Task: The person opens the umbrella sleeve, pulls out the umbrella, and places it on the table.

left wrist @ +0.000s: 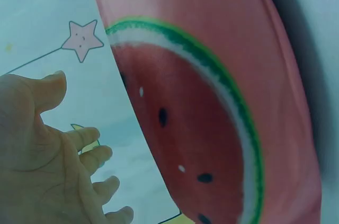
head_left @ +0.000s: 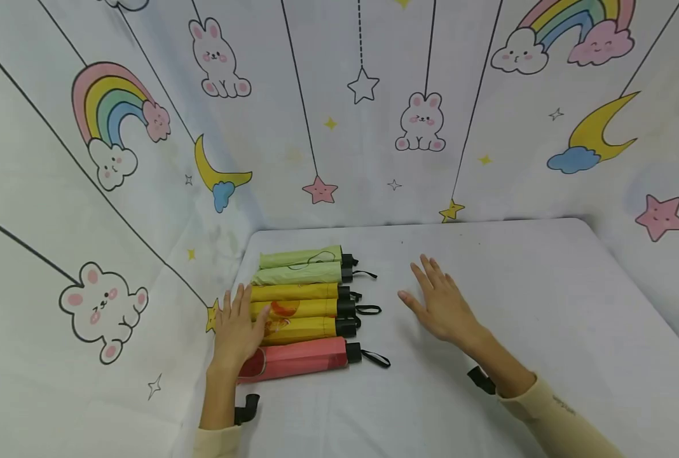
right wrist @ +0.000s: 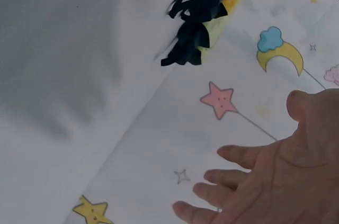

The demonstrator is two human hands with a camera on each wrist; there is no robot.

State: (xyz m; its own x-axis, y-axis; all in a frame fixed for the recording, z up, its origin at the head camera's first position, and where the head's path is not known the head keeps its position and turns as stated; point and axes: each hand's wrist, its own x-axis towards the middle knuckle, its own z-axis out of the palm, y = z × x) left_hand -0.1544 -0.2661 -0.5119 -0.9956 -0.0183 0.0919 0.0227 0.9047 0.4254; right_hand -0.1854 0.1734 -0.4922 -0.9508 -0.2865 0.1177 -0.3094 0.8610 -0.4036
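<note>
A row of folded umbrellas lies on the left of the table, handles to the right. At the far side are two pale green umbrellas, then three yellow umbrellas with fruit prints, and nearest a pink umbrella with a watermelon print, large in the left wrist view. My left hand hovers by the row's left ends, fingers spread and extended; whether it touches an umbrella cannot be told. To the right of the black handles, my right hand is held above the table, palm down, holding nothing.
The table has a white cover and rounded far corners. White cloth walls printed with rainbows, bunnies and stars rise behind and on both sides. A black strap piece shows at the left wrist, another at the right.
</note>
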